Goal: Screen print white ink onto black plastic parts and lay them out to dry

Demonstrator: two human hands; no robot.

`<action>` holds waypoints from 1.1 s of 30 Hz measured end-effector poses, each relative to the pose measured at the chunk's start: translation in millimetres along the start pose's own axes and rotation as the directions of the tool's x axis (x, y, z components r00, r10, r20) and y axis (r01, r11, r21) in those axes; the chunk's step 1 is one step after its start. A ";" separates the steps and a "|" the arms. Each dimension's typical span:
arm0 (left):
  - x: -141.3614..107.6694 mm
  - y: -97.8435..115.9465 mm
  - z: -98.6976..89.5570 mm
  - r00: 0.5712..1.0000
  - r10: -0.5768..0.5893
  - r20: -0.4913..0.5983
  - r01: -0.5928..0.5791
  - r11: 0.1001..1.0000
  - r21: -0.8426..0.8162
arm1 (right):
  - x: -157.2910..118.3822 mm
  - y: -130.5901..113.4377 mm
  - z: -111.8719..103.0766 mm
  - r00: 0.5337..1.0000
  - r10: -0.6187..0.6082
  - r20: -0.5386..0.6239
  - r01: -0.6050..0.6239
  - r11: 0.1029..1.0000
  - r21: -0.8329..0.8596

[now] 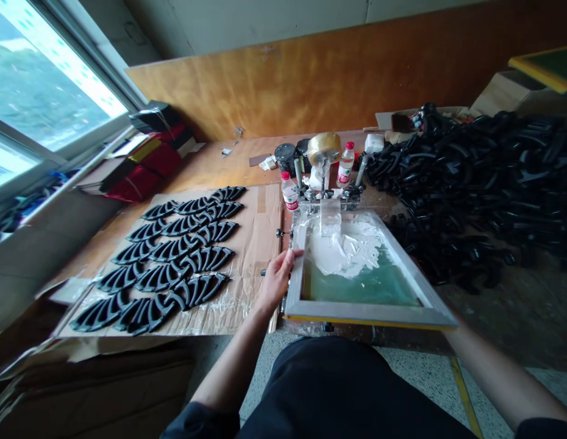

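The left hand (277,277) grips the left rail of the screen frame (370,314), fingers curled over the top edge and thumb on the outer side — a hold that suits steadying or tilting the frame on its hinge. The right hand is hidden: its forearm runs up to the frame's near right corner and disappears under it, so whether it is closed on anything cannot be told.

The frame lies nearly flat on the tabletop (494,305), directly ahead of the person, its far end fixed in a metal clamp (327,195) that seems to act as the pivot. White ink (345,250) is smeared over the far half of the green mesh (361,286), the near half bare.

Left of the frame, a cardboard sheet (260,244) carries neat rows of black fan-shaped parts (174,256), overlapping a little, within easy reach of the left hand — probably laid out apart to dry. To the right, a loose heap of black parts (470,177) covers the tabletop, close to the right arm. Behind the clamp stand two small bottles (289,190), a tape roll (324,148) and dark ink tubs (286,155). A window (36,91) lights the scene from the left.
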State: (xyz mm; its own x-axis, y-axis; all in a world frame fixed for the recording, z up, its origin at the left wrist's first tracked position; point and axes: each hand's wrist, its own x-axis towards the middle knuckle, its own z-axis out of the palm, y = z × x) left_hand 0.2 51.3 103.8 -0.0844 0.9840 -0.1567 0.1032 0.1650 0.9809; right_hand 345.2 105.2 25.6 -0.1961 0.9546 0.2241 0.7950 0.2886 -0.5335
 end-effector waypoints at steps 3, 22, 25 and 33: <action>-9.2 -48.9 4.7 0.995 -0.102 0.021 0.101 0.993 0.062 | 31.4 2.7 -16.7 0.980 0.093 -0.174 -0.095 0.995 -0.005; 2.4 -107.3 13.4 0.987 -0.159 -0.035 0.161 0.919 0.359 | 25.0 -99.3 21.7 0.679 -0.565 0.468 0.611 0.789 0.067; 2.8 -107.8 13.3 0.987 -0.154 -0.039 0.158 0.920 0.358 | 35.9 -98.0 14.9 0.664 -0.549 0.507 0.580 0.807 0.114; 3.0 -103.6 12.9 0.985 -0.169 -0.037 0.172 0.934 0.314 | 15.2 -95.8 37.1 0.765 -0.544 0.344 0.574 0.819 0.019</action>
State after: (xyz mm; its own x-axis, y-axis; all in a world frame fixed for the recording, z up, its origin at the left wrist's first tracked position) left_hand 2.1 38.0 0.3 -0.1371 0.9389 -0.3158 0.3929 0.3442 0.8527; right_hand 244.8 94.8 49.9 -0.7804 0.5984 0.1813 0.5274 0.7857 -0.3234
